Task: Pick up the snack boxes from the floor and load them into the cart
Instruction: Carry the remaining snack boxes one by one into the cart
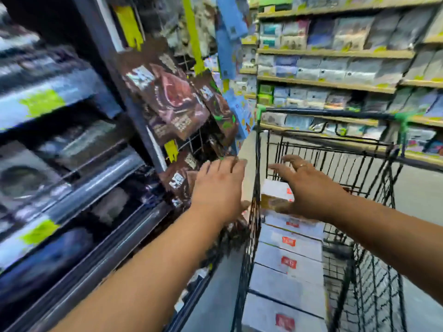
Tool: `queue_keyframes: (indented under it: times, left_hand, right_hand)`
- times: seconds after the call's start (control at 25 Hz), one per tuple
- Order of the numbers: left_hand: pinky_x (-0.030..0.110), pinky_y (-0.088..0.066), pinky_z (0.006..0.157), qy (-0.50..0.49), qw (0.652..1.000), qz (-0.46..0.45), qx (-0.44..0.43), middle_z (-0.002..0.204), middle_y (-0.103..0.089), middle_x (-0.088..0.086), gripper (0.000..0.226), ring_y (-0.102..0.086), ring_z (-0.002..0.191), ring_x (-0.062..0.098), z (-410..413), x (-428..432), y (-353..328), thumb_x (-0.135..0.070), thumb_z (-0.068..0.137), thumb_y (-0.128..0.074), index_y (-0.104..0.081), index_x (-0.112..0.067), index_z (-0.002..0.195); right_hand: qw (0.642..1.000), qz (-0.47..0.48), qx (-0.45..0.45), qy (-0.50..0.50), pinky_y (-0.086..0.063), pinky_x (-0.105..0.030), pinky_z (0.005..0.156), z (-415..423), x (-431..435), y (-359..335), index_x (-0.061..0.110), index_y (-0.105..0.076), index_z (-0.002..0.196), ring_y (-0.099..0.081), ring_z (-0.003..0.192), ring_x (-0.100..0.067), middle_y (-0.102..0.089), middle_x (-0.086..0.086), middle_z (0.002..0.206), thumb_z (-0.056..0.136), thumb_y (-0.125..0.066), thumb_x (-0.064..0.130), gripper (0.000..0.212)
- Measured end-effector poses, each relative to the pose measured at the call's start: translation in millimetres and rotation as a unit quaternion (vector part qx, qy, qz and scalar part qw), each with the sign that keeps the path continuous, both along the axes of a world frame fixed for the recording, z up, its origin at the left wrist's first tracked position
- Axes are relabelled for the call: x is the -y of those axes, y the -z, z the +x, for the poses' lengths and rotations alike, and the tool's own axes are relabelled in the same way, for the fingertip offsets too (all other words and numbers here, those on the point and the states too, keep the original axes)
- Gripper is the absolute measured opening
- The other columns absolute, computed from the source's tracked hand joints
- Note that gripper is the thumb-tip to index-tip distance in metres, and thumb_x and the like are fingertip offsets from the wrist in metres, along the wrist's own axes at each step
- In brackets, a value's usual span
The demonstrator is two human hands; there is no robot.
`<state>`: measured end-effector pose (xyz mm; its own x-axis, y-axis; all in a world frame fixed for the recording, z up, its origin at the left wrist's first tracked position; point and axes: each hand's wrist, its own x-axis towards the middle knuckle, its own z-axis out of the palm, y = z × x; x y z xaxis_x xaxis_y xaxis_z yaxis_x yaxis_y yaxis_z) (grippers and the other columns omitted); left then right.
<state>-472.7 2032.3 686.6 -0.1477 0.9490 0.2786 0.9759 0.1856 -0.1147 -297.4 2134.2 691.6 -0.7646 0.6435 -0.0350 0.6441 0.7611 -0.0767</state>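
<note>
Shelving [60,140] with dark, blurred goods and yellow-green tags is seen filling the 9 o'clock side, and tan shelves [330,53] packed with pale packets are ranged across 1 to 2 o'clock. A black wire cart [251,236] with a green-tipped handle is placed from the centre toward 5 o'clock. Inside it, along its left wall, snack boxes [290,259] are laid in a row running from 6 o'clock up to the centre. They are white with small red labels, whose writing is too blurred to be read, and a tan-sided box [275,201] is set at the far end of the row. Brown pouches [172,101] are hung on a rack at 11 o'clock, and their white print cannot be read either. The left hand [218,185] is held just outside the cart's left wall, fingers straight and nearly together, with nothing gripped. The right hand [309,188] is held over the tan-sided box with fingers spread and slightly bent, nothing clasped; whether the box is touched cannot be told. A ring [302,166] is worn on one finger of the right hand
</note>
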Motion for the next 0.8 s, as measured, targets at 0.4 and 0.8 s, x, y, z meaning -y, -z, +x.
queue_keyframes:
  times: [0.4,0.8]
  left_hand:
    - [0.042,-0.033,0.108,-0.250,0.967,0.049,-0.008,0.147,-0.038,0.003,0.097,-0.041,0.131,0.028,-22.7,275.5,-124.8,-0.065,0.074,-0.065,-0.016,-0.028,0.149]
    - [0.035,-0.031,0.112,-0.529,0.837,0.135,0.041,0.150,-0.035,0.001,0.097,-0.035,0.136,0.022,75.6,504.4,-152.3,-0.062,0.079,-0.065,-0.014,-0.025,0.153]
  right_hand:
    - [0.960,0.048,-0.057,-0.271,-0.039,-0.040,0.107,-88.6,210.4,-144.0,0.033,-0.007,0.150,-0.033,0.136,-0.030,-0.014,-0.006,0.154,0.074,-0.066,0.066,0.102]
    - [0.829,-0.053,-0.103,-0.548,-0.040,-0.041,0.106,-123.7,404.2,-164.0,0.032,-0.010,0.152,-0.036,0.135,-0.030,-0.021,-0.002,0.152,0.075,-0.068,0.063,0.101]
